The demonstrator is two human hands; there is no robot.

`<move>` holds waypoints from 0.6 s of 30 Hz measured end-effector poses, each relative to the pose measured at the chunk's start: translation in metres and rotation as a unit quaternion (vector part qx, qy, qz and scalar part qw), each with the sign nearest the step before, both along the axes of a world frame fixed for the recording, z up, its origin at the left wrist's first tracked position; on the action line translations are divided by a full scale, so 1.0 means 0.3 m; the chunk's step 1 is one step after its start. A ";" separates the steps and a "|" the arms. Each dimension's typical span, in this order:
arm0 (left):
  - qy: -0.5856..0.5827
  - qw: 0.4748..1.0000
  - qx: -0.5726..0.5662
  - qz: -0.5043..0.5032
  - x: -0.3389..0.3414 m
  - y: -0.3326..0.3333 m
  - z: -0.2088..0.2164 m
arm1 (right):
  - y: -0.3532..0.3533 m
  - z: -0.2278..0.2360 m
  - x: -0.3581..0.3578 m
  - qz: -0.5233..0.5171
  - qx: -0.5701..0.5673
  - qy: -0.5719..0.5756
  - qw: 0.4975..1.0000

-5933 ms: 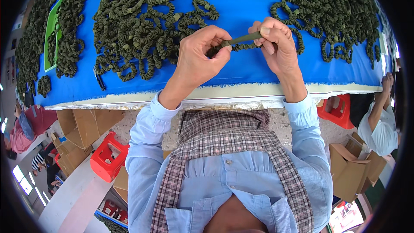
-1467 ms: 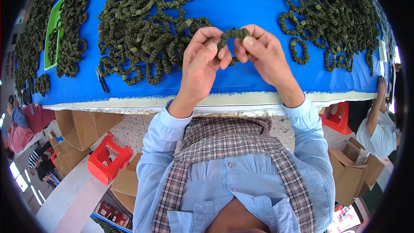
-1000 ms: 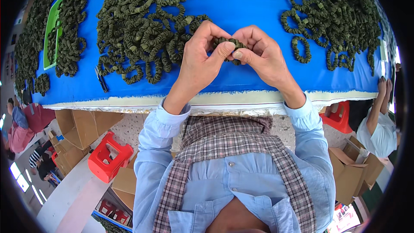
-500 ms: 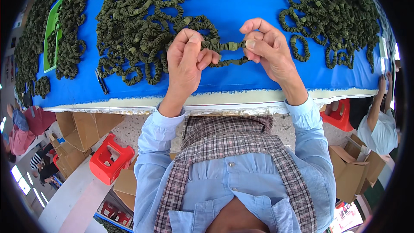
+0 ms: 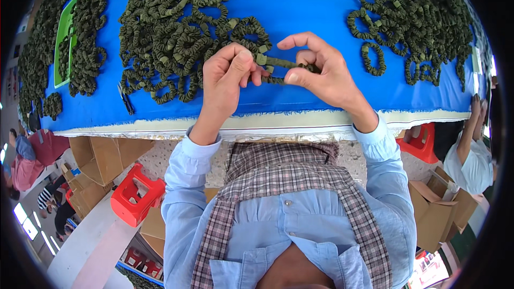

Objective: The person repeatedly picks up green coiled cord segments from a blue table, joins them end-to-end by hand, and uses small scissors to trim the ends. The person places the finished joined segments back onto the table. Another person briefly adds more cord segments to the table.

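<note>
A dark green gathered scrunchie is stretched between my hands above the blue-covered table. My left hand pinches its left end between thumb and fingers, close to a small flat green patch on the band. My right hand has the other end looped at its curled fingers; its index finger is raised and stands apart from the thumb. Behind my left hand lies a large heap of scrunchies. A second heap is at the right, with a single scrunchie at its near edge.
Small dark-handled snips lie left of my left hand. A green tray sits among more scrunchies at the far left. Below the table edge are a red stool, cardboard boxes and another red stool. Other people are at both sides.
My right hand has turned and moved slightly left, its index finger lifting off the band. The scrunchie has shifted round, and its flat patch is now by my left fingers.
</note>
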State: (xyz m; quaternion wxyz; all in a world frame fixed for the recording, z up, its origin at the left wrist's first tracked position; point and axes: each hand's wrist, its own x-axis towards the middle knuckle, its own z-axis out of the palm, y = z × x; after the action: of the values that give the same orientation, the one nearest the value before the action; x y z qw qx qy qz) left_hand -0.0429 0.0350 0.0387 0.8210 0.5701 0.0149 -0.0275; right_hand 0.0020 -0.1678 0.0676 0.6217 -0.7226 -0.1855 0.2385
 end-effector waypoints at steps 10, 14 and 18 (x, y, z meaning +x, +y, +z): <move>-0.082 0.986 0.144 -0.034 0.006 -0.080 0.021 | 0.040 0.000 -0.019 -0.075 -0.017 -0.229 0.970; -0.088 0.983 0.162 -0.003 0.000 -0.075 0.019 | 0.037 -0.029 -0.009 -0.072 0.046 -0.223 0.971; -0.087 0.991 0.100 0.029 -0.011 -0.056 0.025 | 0.017 -0.042 -0.001 -0.083 0.043 -0.178 0.980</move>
State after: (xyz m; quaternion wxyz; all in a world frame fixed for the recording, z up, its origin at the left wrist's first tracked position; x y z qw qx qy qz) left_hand -0.0462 0.0181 0.0462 0.7588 0.6486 -0.0373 0.0472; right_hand 0.0017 -0.1626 0.0551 0.6266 -0.7391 -0.2427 0.0461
